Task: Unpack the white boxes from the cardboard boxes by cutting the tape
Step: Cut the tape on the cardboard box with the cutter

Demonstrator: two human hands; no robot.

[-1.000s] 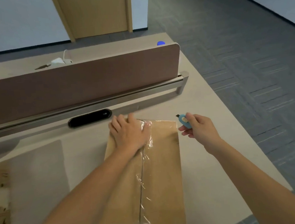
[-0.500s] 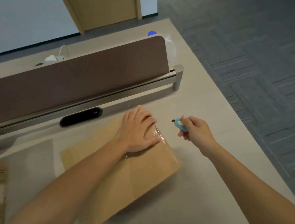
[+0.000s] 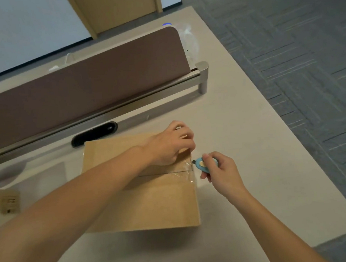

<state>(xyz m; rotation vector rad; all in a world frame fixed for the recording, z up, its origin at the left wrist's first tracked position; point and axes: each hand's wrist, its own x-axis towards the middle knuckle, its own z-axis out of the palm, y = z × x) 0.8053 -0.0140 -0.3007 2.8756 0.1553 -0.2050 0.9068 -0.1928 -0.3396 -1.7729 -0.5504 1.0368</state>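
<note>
Here's the box, brown cardboard, lying flat on the surface right in front of the person, flaps closed. A strip of clear tape runs along the seam across its top and folds over the right edge, crinkled and glinting there.

The left hand is planted on the far right corner of the box, palm down on the top, fingers curled over the edge and gripping it. The forearm lies across the box and hides the left part of the seam.

And the right hand comes in just beside the box's right edge, pinching a small blue cutter, thumb on top, the other fingers curled underneath. The cutter's dark tip points left and sits right at the tape where it wraps the edge; whether it has bitten in, too small to tell.

The two hands are close, the left just beyond the right, with the taped edge between them.

Beyond the box, a black oval slot is set into the surface, and behind that a brown divider stands on a metal rail. A flattened piece of cardboard lies at the far left. Grey carpet floor off to the right.
</note>
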